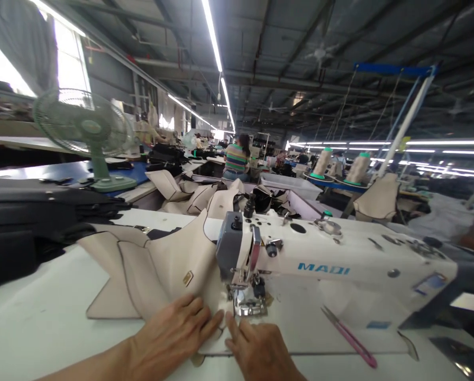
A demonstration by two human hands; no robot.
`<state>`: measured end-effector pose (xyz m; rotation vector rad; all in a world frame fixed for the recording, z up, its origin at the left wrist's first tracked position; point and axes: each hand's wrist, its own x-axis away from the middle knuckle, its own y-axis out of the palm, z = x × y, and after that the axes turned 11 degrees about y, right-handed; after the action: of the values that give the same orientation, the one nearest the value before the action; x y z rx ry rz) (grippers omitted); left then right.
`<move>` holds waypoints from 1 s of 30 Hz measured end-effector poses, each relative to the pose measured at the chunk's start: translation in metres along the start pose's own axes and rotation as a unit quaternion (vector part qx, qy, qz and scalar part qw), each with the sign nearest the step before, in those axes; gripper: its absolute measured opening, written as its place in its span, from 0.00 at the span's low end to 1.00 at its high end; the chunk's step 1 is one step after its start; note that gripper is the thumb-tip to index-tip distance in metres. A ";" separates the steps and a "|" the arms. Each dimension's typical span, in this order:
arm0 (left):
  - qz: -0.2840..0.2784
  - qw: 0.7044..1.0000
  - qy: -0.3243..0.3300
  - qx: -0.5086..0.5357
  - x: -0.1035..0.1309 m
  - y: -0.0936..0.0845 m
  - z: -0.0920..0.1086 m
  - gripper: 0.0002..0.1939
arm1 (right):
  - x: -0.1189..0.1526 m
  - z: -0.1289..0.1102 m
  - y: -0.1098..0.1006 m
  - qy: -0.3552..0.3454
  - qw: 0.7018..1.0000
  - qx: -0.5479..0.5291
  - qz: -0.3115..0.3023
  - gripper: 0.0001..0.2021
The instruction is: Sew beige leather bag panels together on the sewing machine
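Observation:
A beige leather-look panel (177,259) with dark edges and a small gold metal fitting (188,278) lies on the white sewing table, its right end at the presser foot (249,306) of a sewing machine (320,264). My left hand (177,328) holds the panel's near edge, fingers bent over it, left of the foot. Just in front of the foot, my right hand (256,344) grips the edge between thumb and fingers. The index fingertips of both hands nearly meet. The needle tip is hard to make out.
Pink-handled thread snips (350,336) lie on the machine bed at right. Dark fabric pieces (34,222) are stacked at left, near a green fan (90,132). More beige pieces (205,198) sit behind the machine. Thread cones (358,168) stand at right; a person (237,157) sits ahead.

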<state>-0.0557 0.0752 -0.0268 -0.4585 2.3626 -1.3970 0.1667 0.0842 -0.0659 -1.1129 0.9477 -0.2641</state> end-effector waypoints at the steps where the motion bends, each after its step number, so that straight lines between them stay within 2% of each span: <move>1: 0.001 1.000 0.001 -0.004 -0.001 0.001 -0.001 0.19 | 0.001 0.001 0.004 0.005 1.000 0.002 0.006 0.21; 7: 0.004 1.000 0.003 -0.011 -0.006 0.005 -0.009 0.20 | -0.005 0.004 0.016 -0.004 0.999 0.010 0.046 0.15; 16: 0.001 1.000 -0.019 -0.024 -0.011 0.015 -0.018 0.22 | -0.009 0.007 0.014 0.002 0.997 -0.004 0.073 0.17; 21: -0.009 1.000 -0.023 -0.019 -0.014 0.013 -0.022 0.22 | -0.007 0.007 0.017 0.010 0.998 0.008 0.057 0.16; 30: -0.011 0.997 -0.065 -0.035 -0.021 0.019 -0.016 0.22 | -0.005 0.009 0.023 0.009 0.998 0.042 0.042 0.18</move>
<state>-0.0463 0.1055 -0.0337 -0.5766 2.3139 -1.2575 0.1642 0.1035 -0.0819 -0.9925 0.9885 -0.2448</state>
